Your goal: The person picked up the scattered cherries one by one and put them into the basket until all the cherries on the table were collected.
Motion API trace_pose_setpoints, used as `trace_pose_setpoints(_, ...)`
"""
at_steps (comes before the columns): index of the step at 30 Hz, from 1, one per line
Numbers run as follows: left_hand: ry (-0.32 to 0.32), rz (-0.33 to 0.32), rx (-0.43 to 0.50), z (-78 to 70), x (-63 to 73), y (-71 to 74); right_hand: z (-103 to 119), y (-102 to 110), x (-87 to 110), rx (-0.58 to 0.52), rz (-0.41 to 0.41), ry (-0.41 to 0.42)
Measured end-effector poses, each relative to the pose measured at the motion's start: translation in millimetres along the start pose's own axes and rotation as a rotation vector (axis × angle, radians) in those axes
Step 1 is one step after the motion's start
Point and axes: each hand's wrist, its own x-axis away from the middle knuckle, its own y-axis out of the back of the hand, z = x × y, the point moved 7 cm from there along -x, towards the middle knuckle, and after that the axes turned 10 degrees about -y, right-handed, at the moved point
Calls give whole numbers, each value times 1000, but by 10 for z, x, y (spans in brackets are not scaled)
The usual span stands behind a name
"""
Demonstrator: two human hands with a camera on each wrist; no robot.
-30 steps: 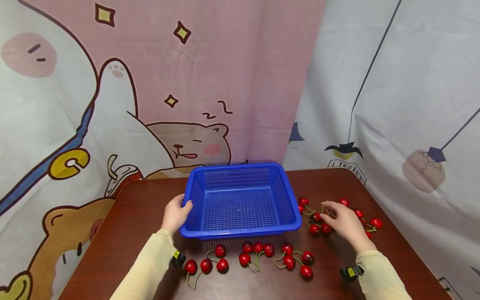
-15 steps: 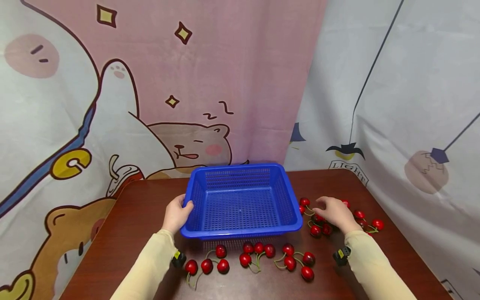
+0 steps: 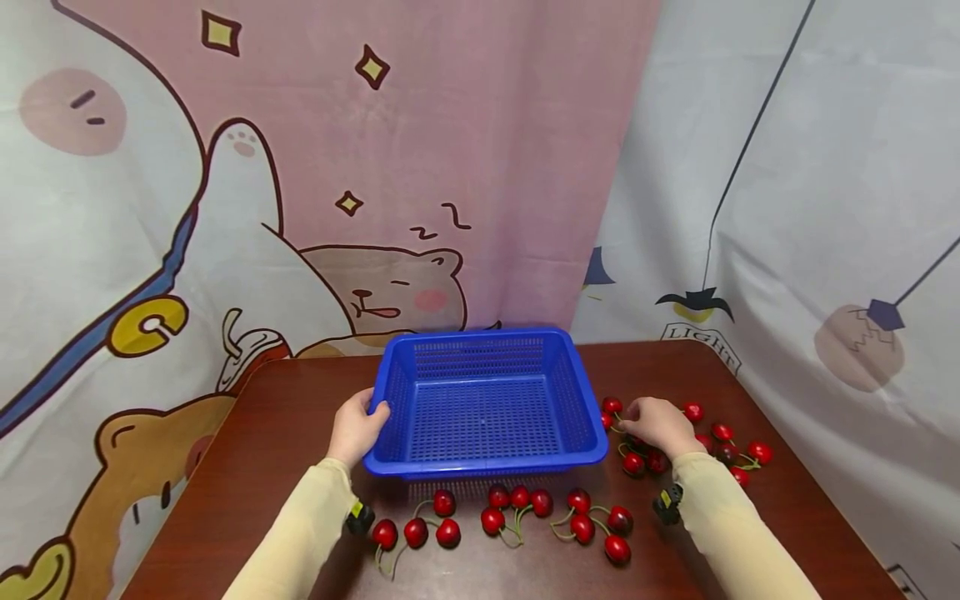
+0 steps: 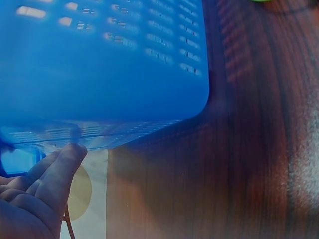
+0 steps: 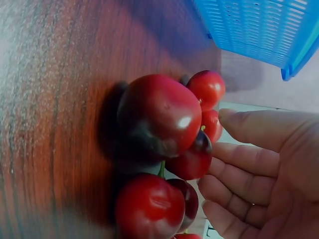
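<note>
A blue plastic basket (image 3: 480,462) with perforated walls stands on the table. My left hand (image 3: 358,429) grips its left rim, thumb over the edge; in the left wrist view its fingers (image 4: 57,177) lie against the outside of the basket. My right hand (image 3: 660,427) is low over a bunch of red cherries (image 3: 633,463) right of the basket, thumb and index finger close to their green stems. In the right wrist view, the thumb (image 5: 249,124) and fingers are apart, with their tips close beside a dark red cherry (image 5: 192,159). The index finger is mostly hidden there.
Three clusters of stemmed cherries lie along the front: left (image 3: 416,532), middle (image 3: 519,500) and right (image 3: 582,527). More cherries (image 3: 726,452) lie beyond my right hand, near the right edge of the brown table (image 3: 292,400). A printed curtain (image 3: 525,167) hangs behind.
My right hand has moved left and lower over the cherry bunch, its thumb and fingers coming closer together. My left hand keeps its hold on the basket.
</note>
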Motion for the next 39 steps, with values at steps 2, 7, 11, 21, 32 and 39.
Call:
trace_pose_setpoints(2,-1,2,0,-2,0,-1,8,-2,1,0,4,-6)
trace_pose_setpoints(7,-2,3,-8,-1,-1,-2,30,-7,-8,10,4,-13)
trace_pose_setpoints(11,-1,-2,-13,-3,4,1,38,-28,-24,15,2,-12)
trace_pose_setpoints(21,2,-2,-14,-2,10,2,59,-58,-67,26,3,-6)
trace_pose_setpoints(32,5,-9,-18,-11,19,9,86,-10,-70,7,-14,-10)
trace_pose_setpoints(39,-1,-6,-17,-18,10,10,114,78,-57,-4,-50,14)
